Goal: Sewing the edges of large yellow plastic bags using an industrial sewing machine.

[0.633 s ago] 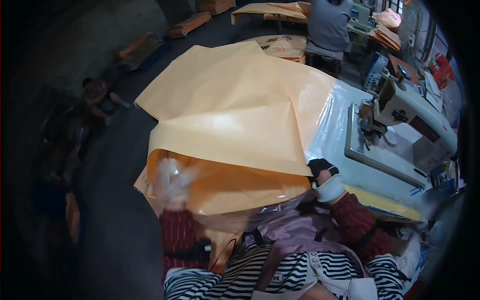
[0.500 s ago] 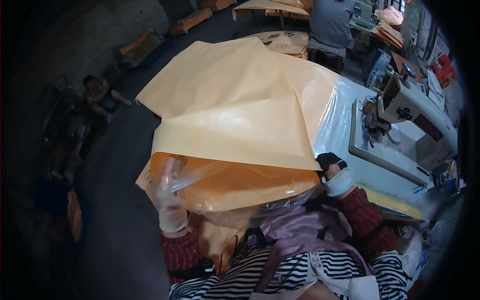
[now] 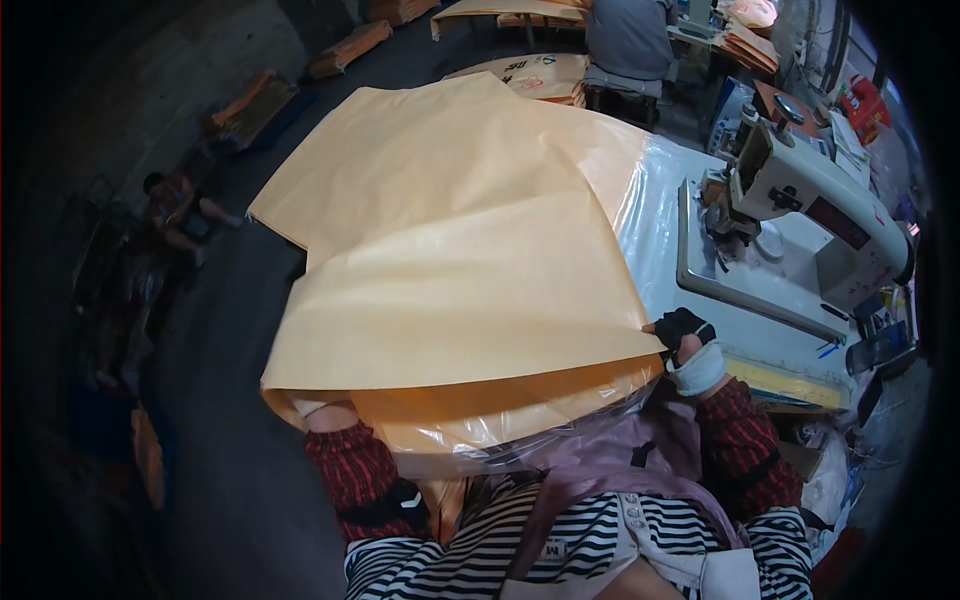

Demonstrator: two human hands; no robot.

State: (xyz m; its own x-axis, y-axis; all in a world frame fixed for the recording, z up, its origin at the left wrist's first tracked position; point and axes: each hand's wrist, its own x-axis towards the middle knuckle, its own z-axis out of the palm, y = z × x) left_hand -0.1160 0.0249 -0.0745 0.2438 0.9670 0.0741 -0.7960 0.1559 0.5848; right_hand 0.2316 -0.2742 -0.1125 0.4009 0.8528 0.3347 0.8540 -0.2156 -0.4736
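Your left hand (image 3: 319, 409) now all but vanishes into the orange bag (image 3: 460, 300), apparently reaching deeper; fingers unreadable | right hand (image 3: 684, 334) pinches its mouth corner, fingers closed | bag spans worktop (image 3: 765, 338)

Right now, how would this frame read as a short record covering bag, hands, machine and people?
Bag: large, tan, mouth open toward the wearer
Left hand: hidden inside the bag; the wrist shows at the mouth
Right hand: dark glove, gripping the mouth's right corner
Clear plastic: along the mouth's lower edge
Machine: white, on the pale table at right
People: one seated beyond the bag, another far left
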